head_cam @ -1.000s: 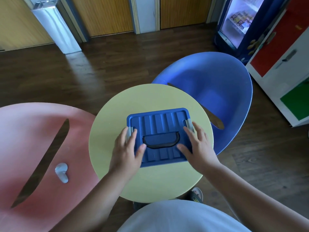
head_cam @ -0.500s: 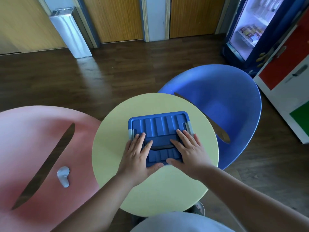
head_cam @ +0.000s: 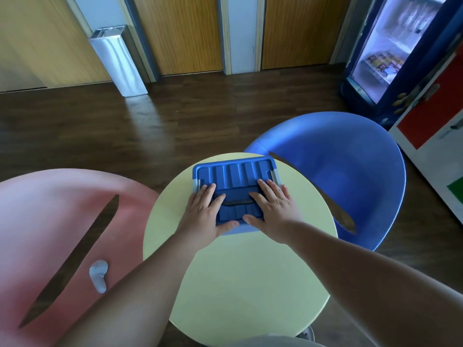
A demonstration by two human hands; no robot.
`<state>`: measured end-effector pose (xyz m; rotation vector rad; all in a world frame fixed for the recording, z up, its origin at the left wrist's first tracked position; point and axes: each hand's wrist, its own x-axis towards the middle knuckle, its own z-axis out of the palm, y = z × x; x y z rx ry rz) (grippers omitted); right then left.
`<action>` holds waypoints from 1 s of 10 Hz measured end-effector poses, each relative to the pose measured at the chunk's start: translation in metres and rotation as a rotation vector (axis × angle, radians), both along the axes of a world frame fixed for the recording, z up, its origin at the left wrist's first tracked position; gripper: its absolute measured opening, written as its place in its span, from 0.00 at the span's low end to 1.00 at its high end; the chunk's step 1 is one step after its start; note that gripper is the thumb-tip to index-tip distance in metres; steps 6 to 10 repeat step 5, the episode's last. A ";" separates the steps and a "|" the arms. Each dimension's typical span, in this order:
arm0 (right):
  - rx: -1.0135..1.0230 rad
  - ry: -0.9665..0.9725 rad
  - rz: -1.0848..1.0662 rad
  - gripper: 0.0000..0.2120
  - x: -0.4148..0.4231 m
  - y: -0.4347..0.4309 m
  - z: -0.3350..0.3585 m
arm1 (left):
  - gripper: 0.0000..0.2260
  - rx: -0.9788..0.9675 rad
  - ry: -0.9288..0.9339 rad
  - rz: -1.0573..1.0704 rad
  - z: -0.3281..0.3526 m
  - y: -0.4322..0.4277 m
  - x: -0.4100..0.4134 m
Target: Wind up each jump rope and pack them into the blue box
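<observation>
The blue box (head_cam: pixel 235 174) sits closed on the far part of a round yellow table (head_cam: pixel 240 269), its ribbed lid with a dark handle recess facing up. My left hand (head_cam: pixel 204 212) lies flat on the lid's left half, fingers straight, thumb along the near edge. My right hand (head_cam: pixel 273 209) lies flat on the right half in the same way, its fingers reaching the grey right latch (head_cam: pixel 275 175). No jump rope is visible; the box's inside is hidden by the lid.
A blue shell chair (head_cam: pixel 345 171) stands right of the table and a pink one (head_cam: pixel 50 221) to the left, with a small grey object (head_cam: pixel 99 274) on its seat. A drinks fridge (head_cam: pixel 390 53) and a coloured cabinet (head_cam: pixel 431 131) line the right wall; dark wood floor beyond.
Both hands slid from the box's side edges onto the top of the lid and now press flat on it. The view has tilted up, so the box appears farther away.
</observation>
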<state>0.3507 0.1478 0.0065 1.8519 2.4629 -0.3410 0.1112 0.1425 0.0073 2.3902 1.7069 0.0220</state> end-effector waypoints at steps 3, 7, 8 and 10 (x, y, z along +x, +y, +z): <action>-0.040 -0.036 0.004 0.40 -0.002 0.001 0.007 | 0.50 -0.055 -0.010 0.013 0.011 0.002 0.001; 0.016 0.120 -0.074 0.33 0.013 -0.040 0.019 | 0.39 -0.059 -0.670 0.343 0.022 -0.048 -0.022; 0.016 0.120 -0.074 0.33 0.013 -0.040 0.019 | 0.39 -0.059 -0.670 0.343 0.022 -0.048 -0.022; 0.016 0.120 -0.074 0.33 0.013 -0.040 0.019 | 0.39 -0.059 -0.670 0.343 0.022 -0.048 -0.022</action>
